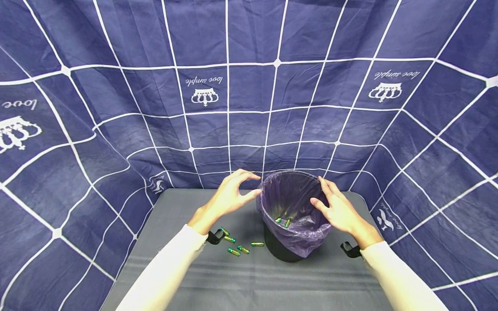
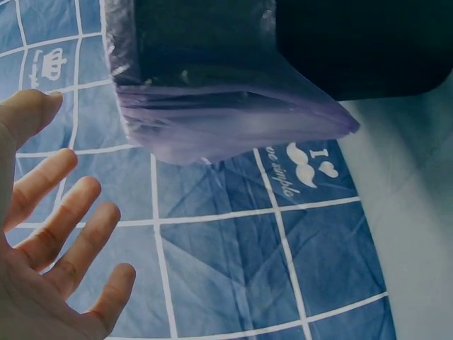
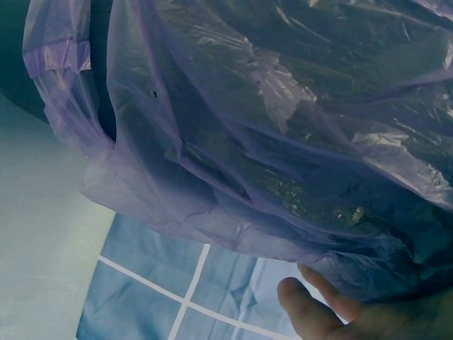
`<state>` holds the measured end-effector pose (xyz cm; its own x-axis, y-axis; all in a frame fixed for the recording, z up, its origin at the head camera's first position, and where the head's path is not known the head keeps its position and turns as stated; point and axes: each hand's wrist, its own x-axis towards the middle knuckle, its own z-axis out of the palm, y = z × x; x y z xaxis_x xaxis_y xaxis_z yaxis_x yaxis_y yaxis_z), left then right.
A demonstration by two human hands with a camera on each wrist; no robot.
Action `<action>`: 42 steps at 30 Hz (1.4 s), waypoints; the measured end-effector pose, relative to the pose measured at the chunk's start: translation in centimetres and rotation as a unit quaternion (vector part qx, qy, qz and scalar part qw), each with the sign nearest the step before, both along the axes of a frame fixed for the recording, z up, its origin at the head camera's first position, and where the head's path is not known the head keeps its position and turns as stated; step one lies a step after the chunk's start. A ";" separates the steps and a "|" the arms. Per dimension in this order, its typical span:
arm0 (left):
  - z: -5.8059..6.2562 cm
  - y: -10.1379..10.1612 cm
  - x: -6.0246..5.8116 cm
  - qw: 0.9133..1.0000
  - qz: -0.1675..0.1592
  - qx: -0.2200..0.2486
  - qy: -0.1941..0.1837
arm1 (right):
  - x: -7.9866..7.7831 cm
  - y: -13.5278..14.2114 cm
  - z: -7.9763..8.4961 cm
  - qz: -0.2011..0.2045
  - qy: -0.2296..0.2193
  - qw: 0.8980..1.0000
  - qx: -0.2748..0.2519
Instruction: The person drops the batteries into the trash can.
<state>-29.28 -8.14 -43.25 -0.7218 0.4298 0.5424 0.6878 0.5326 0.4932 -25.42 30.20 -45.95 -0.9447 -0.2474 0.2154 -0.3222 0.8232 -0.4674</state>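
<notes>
Batteries, or what look like them, green and gold, lie loose on the grey counter: I count five to the left of a black bin, one of them just beside its base. Two more rest inside, low down, on the purple plastic liner, which is folded over the rim and droops in a crumpled skirt at the near side.

The person has a hand either side of the bin. The left hand is spread, thumb well parted from the fingers, with nothing between them; its tips come near the left of the rim, and the left wrist view shows them clear of the liner. The right hand is at the opposite edge, fingers extended along the rim and thumb held apart over the opening. From the right wrist view, where the liner fills most of the picture, I cannot tell whether its fingers press the plastic.

Both wrists wear black straps below white sleeves. Behind it all hangs navy cloth, gridded in white and printed with crowns.
</notes>
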 end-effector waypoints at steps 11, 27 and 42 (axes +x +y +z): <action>-2.8 -2.0 0.2 1.000 0.017 0.020 -0.012 | -0.2 0.2 -0.2 -0.003 -0.001 1.000 0.002; -7.3 -5.0 1.1 0.996 0.065 0.018 -0.061 | -0.1 0.1 -0.1 0.000 0.006 1.000 -0.001; -12.0 -6.6 2.2 0.992 0.090 -0.013 -0.088 | -0.1 -0.1 0.1 -0.002 0.002 1.000 -0.003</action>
<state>-27.10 -14.72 -55.21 -0.8707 0.2970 0.3919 0.4846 0.6535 0.5814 -25.49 30.12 -45.90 -0.9446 -0.2433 0.2205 -0.3215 0.8215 -0.4710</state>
